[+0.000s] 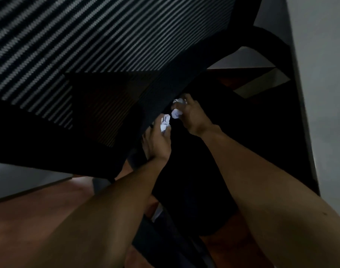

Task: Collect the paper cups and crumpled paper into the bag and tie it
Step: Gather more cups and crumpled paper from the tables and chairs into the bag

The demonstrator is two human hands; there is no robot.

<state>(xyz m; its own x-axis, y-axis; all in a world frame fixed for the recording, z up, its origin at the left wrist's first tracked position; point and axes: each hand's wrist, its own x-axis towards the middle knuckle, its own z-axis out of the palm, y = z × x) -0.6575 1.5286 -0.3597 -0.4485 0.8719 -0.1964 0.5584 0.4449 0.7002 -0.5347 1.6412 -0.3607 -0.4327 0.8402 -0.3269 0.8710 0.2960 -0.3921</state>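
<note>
A dim room: reddish-brown floor [39,215], pale wall [320,55] at right, a mesh-backed office chair [88,45] filling the far left. Both hands work low beside the chair. The left hand [158,142] pinches one crumpled paper [165,122]; the right hand [192,117] clutches another crumpled wad [176,112], both grips closed. Advisable: keep each wad secure until over the bag, which cannot be identified in the darkness. The wads are roughly round; no clear long axis.
</note>
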